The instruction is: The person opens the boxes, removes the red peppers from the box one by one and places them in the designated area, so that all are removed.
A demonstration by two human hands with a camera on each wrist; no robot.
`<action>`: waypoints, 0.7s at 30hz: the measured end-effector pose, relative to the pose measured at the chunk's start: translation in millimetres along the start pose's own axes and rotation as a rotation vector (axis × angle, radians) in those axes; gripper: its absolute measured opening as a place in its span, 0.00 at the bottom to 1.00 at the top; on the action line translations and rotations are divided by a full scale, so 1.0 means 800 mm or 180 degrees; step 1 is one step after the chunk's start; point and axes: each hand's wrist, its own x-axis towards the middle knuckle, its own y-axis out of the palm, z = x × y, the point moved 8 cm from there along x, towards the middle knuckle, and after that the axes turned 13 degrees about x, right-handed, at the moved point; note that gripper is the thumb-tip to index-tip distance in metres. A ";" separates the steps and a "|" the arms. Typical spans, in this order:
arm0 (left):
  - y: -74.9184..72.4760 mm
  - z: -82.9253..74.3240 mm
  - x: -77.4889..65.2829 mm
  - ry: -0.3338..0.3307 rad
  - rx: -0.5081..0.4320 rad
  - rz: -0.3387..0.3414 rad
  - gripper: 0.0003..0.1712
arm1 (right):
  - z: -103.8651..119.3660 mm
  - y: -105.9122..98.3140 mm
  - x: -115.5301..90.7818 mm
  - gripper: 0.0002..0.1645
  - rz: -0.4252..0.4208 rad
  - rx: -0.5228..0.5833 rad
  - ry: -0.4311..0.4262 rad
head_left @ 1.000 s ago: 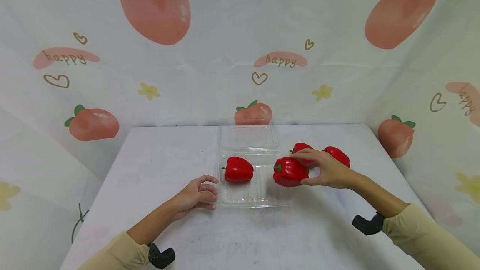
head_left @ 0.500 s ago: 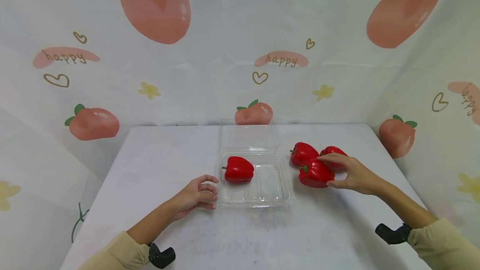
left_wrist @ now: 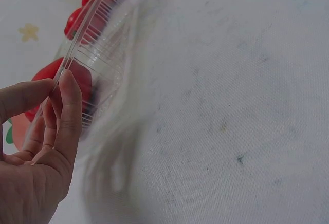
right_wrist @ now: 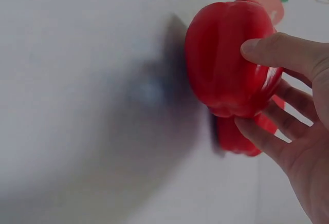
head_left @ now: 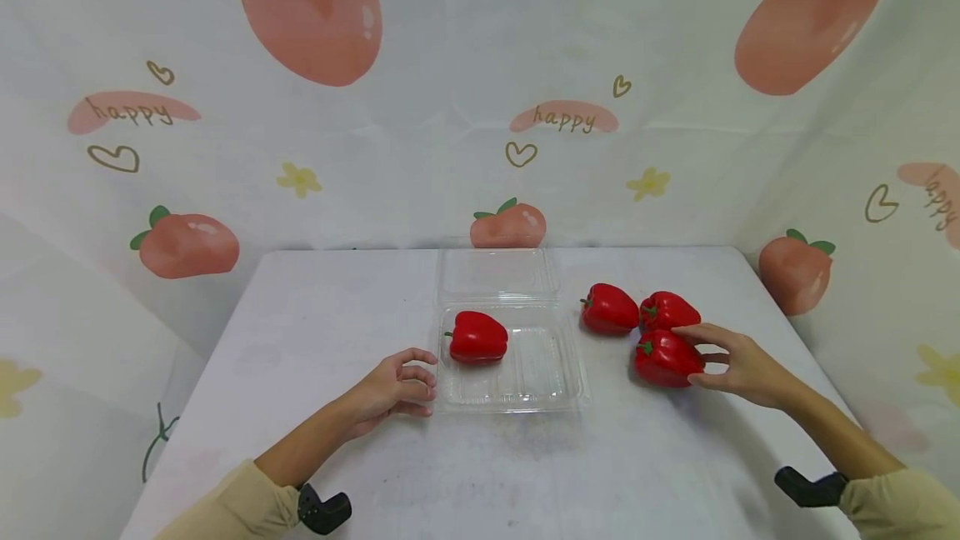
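Note:
My right hand (head_left: 738, 367) holds a red bell pepper (head_left: 666, 359) with a green stem, right of the container and close over the table. In the right wrist view, the thumb lies on one side of this pepper and the other fingers reach around its far side. A clear plastic clamshell container (head_left: 536, 361) stands with its lid (head_left: 497, 273) folded back. One red bell pepper (head_left: 477, 337) lies in its left part. At the container's left edge is my left hand (head_left: 401, 390); the left wrist view shows its thumb and index finger pinching the rim (left_wrist: 82, 39).
Two more red bell peppers, one on the left (head_left: 609, 309) and one on the right (head_left: 669, 308), lie on the white table (head_left: 360, 290) behind the held one. A printed cloth (head_left: 420, 107) hangs behind the table. Each wrist carries a black device (head_left: 324, 510).
My right hand has carried its bell pepper from over the container's right side to the right, close to the other two loose peppers. The left hand and container have stayed put.

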 end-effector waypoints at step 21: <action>0.000 -0.001 -0.002 -0.0048 0.0003 -0.0021 0.30 | -0.005 -0.001 0.000 0.47 -0.0023 -0.0183 -0.0161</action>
